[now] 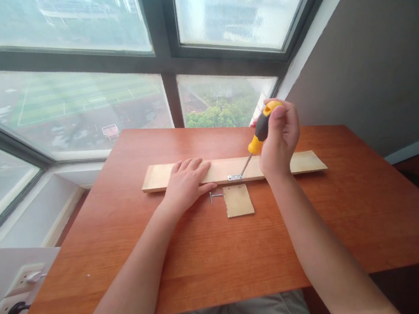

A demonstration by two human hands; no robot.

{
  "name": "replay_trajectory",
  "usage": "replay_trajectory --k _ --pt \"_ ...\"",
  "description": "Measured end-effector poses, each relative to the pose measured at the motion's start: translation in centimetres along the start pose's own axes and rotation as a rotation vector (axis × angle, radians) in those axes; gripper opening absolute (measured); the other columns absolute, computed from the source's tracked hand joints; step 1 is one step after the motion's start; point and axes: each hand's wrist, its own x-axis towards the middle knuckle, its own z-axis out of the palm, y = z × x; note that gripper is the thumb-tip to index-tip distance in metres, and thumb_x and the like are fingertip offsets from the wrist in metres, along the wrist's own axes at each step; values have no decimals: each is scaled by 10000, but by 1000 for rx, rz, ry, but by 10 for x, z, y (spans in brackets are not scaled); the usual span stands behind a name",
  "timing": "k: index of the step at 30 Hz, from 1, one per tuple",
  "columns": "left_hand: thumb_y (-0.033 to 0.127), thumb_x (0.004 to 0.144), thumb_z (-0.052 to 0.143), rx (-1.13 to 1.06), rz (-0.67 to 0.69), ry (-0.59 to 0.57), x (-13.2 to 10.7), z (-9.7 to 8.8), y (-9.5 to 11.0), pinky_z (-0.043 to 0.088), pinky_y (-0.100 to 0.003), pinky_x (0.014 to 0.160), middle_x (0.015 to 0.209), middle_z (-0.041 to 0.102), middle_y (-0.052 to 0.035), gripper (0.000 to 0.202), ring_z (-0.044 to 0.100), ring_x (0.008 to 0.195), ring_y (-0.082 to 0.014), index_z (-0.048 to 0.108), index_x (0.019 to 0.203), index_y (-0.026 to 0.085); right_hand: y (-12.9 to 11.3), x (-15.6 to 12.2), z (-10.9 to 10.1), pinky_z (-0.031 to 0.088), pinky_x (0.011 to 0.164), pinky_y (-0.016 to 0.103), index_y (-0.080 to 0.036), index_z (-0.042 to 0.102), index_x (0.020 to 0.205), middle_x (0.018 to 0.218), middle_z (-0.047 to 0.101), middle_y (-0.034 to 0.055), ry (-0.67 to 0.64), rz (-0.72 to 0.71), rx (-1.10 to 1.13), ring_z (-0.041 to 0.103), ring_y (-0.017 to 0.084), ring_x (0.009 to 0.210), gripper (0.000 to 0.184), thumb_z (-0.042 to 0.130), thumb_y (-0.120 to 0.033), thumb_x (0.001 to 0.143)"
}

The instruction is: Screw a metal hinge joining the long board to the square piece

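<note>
A long pale wooden board (306,162) lies across the table in front of me. My left hand (188,183) rests flat on its left half, fingers stretched out, thumb by the near edge. My right hand (280,141) is wrapped round the yellow and black handle of a screwdriver (262,126). Its shaft slants down to the left, the tip at the right end of a small metal plate (235,177) on the board's near edge. Closer to me is a small square wooden piece (238,201). Thin metal screws (211,198) lie left of it in a T shape.
The reddish-brown table (214,262) stands against large windows (94,109), with a grey wall (384,61) at the right. Wall sockets (17,295) with plugs and cables are at the lower left, beside the table's edge.
</note>
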Motion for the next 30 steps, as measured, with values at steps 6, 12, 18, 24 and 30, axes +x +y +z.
replay_trajectory --k 6,12,18,24,30 --pt "521 876 662 -11 1 7 -1 0 0 347 -459 1044 1370 593 -113 509 517 1265 -318 563 1288 238 -3 -2 3 372 367 216 -306 514 1075 758 573 -56 -36 90 98 498 73 436 220 506 -503 977" --pt "517 881 655 -18 3 6 -1 0 1 352 -462 1042 1366 595 -116 501 524 1252 -319 568 1287 236 -3 -1 3 519 519 254 -270 535 945 879 598 -32 39 9 0 592 87 591 185 579 -449 950" --pt "517 872 663 -33 -1 13 -1 1 0 346 -464 1052 1369 590 -113 507 516 1264 -321 571 1292 248 -3 -1 0 476 453 261 -280 595 1019 767 565 -14 34 44 -44 608 117 553 362 330 -527 1023" --pt "537 877 650 -7 5 11 -1 2 -1 339 -450 1063 1377 584 -110 511 511 1272 -311 563 1293 253 -6 -4 2 511 475 259 -326 449 1094 911 601 -41 3 -18 -35 601 100 563 405 751 -379 829" --pt "526 878 651 -21 2 1 0 2 0 343 -463 1064 1377 582 -123 517 511 1266 -318 566 1298 237 -2 1 -5 597 717 332 -260 630 1061 991 612 24 9 -50 -195 654 172 936 215 578 -433 944"
